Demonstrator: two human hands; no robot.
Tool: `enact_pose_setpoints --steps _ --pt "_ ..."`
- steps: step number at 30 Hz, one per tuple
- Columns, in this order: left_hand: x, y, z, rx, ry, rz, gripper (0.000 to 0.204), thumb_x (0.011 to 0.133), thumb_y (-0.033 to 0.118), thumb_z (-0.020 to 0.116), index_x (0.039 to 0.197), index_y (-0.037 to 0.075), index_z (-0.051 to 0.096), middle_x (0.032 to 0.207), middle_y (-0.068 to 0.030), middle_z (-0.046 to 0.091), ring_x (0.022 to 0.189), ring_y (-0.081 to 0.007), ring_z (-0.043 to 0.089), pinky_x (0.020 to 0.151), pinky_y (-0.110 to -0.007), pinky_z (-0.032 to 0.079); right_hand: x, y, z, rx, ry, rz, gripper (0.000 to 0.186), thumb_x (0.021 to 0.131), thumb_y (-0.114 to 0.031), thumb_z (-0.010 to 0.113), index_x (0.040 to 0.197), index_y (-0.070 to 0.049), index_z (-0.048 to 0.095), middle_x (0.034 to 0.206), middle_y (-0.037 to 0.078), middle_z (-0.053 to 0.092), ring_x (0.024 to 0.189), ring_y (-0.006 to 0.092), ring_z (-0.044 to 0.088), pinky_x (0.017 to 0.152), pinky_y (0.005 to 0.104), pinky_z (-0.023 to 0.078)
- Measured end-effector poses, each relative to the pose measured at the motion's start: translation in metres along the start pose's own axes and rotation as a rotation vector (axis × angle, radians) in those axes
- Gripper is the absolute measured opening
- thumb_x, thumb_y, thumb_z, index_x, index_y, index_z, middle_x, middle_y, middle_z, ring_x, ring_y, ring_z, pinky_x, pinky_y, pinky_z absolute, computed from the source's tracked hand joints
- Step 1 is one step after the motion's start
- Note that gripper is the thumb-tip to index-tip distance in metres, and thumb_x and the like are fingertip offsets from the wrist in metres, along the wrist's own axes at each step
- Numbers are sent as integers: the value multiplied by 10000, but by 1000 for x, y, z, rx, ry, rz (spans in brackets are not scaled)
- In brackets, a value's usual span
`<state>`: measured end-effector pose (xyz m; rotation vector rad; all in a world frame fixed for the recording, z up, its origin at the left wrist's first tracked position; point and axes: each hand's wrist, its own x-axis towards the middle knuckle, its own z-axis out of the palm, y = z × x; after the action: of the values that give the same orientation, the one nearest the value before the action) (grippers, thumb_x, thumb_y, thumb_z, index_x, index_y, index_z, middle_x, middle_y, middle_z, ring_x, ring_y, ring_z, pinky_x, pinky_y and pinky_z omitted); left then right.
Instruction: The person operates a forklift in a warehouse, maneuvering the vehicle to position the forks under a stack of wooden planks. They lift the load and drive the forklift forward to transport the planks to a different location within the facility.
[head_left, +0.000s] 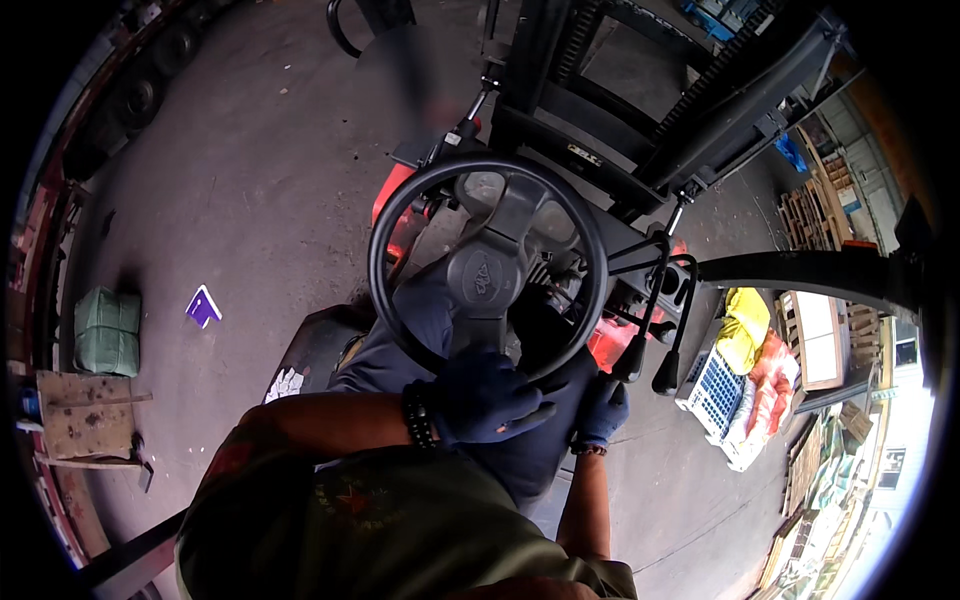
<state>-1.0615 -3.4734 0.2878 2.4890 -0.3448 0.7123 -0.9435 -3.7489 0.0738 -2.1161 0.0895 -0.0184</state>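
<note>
I sit at a black steering wheel (484,275) on a forklift. My left hand (485,400), in a dark blue glove with a beaded band at the wrist, lies at the wheel's lowest rim. Its fingers stretch to the right, somewhat apart; whether the thumb touches the rim is hidden. My right hand (603,412), also gloved, is beside my right thigh, just below the black knob of a control lever (630,358). Its fingers are mostly hidden, and contact with the knob cannot be made out. A second lever (667,372) stands farther right.
Ahead rises the forklift mast (580,120). On the right floor lie a blue-and-white crate (715,385), a yellow bag (743,330) and wooden pallets (812,212). Leftward are a green wrapped bale (107,332), a wooden board (88,415), and a purple-and-white item (203,306) on the floor.
</note>
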Motion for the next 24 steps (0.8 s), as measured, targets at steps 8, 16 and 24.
enact_pose_setpoints --steps 8,16,24 --pt "-147 -31 -31 -113 -20 235 314 922 383 880 767 199 678 693 26 596 639 -184 607 618 -387 435 -165 81 79 277 81 32 359 1102 -292 687 1070 23 855 899 125 843 784 206 764 714 382 576" --pt "-185 -148 -31 -136 -38 205 227 835 251 946 866 133 755 732 6 635 671 -205 649 624 -376 478 -59 91 117 -221 114 -378 340 1065 -295 740 1260 -23 799 1099 93 842 901 182 783 791 367 625" --pt "-87 -151 -91 -146 229 -369 201 1052 129 769 888 14 740 733 -52 672 663 -151 633 617 -340 476 64 103 67 -134 157 -121 344 1133 -307 675 1042 -6 815 915 70 827 803 184 736 674 357 520"
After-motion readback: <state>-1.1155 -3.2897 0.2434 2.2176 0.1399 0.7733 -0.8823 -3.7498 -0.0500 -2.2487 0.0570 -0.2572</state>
